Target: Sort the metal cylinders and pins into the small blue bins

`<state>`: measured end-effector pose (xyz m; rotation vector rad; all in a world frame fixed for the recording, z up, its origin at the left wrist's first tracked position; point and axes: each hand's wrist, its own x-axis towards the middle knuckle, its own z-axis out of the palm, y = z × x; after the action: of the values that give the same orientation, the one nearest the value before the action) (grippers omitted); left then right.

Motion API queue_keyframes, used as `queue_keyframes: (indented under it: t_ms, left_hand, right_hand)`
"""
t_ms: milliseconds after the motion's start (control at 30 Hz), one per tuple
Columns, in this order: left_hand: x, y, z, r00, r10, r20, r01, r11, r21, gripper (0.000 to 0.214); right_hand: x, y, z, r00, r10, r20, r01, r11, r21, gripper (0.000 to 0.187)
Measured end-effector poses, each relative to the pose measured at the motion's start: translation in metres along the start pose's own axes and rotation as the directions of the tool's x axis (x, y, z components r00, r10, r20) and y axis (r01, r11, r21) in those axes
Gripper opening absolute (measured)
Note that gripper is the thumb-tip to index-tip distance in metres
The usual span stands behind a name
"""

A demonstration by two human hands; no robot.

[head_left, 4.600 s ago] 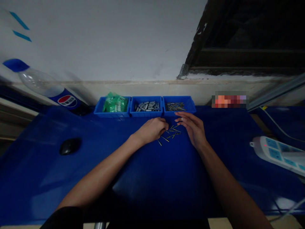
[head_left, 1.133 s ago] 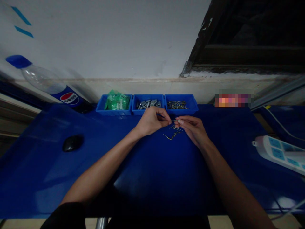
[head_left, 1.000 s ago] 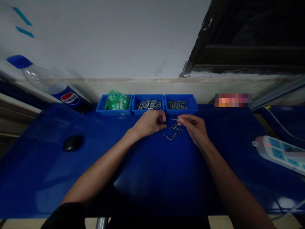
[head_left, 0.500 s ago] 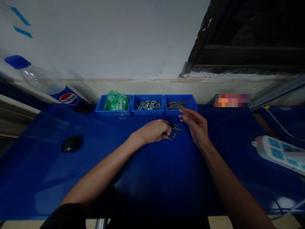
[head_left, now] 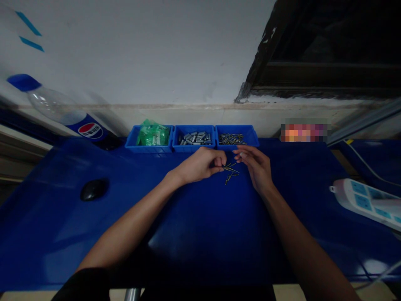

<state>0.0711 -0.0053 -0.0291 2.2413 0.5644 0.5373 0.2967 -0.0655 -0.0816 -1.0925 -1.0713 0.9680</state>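
Several thin, brass-and-dark metal bits (head_left: pixel 231 170) lie in a small loose pile on the blue table surface. At the pile's left edge is my left hand (head_left: pixel 205 164), its thumb and index finger closed together; whatever they hold is too small to make out. My right hand (head_left: pixel 257 166) hovers to the right of the pile, fingers half bent and spread apart, with nothing visible in them. Just behind the hands, a blue bin (head_left: pixel 253 141) holds more of these thin metal bits.
Left of that bin stand a blue bin (head_left: pixel 194 148) of short silver cylinders and another with green packets (head_left: pixel 154 134). A cola bottle (head_left: pixel 73 115) and black mouse (head_left: pixel 93 190) are on the left. A white power strip (head_left: pixel 363 198) lies at right. A wall rises behind.
My left hand has moved slightly up and away from the pile, so more of the bits show. My right hand has barely moved.
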Motion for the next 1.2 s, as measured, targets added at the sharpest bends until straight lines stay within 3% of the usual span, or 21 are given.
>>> queue_keyframes:
  t_ms: [67,167,400,667,800,933,1067,1200]
  left_hand:
    - [0.001,0.003,0.000,0.993,-0.006,-0.121,0.002,0.999,-0.032,0.014]
    - [0.002,0.005,0.000,0.977,-0.015,-0.211,0.006,0.999,-0.045,0.013]
    - [0.001,0.005,0.000,0.965,-0.024,-0.261,0.007,0.998,-0.067,0.007]
    - [0.001,0.005,0.004,0.964,-0.028,-0.263,0.012,0.998,-0.062,0.006]
    - [0.000,-0.002,0.006,0.976,-0.093,-0.195,0.091,0.996,-0.018,0.016]
    - [-0.002,-0.008,0.006,0.980,-0.178,-0.085,0.193,0.953,0.232,0.022]
    - [-0.002,-0.001,0.014,0.999,-0.023,0.050,0.007,0.953,0.303,0.025]
    - [-0.001,0.006,0.030,0.986,0.050,0.161,-0.103,0.935,0.340,0.034]
  right_hand:
    - [0.000,0.001,0.000,1.000,0.004,0.027,-0.004,1.000,-0.020,0.022]
    - [-0.002,0.001,0.001,0.994,0.039,0.100,-0.037,0.999,-0.020,0.018]
    - [-0.005,0.002,0.005,0.977,0.126,0.170,-0.129,0.992,0.003,0.016]
    - [-0.006,-0.002,0.007,0.971,0.140,0.194,-0.151,0.988,0.042,0.016]
    - [-0.004,0.000,0.005,0.981,0.105,0.165,-0.108,0.994,0.006,0.012]
    - [-0.002,-0.002,0.001,0.996,0.007,0.083,-0.005,0.999,-0.032,0.015]
    - [-0.002,-0.007,0.000,0.991,-0.057,0.119,0.068,0.994,-0.089,0.043]
    - [-0.002,-0.009,-0.001,0.992,-0.081,0.094,0.092,0.990,-0.111,0.042]
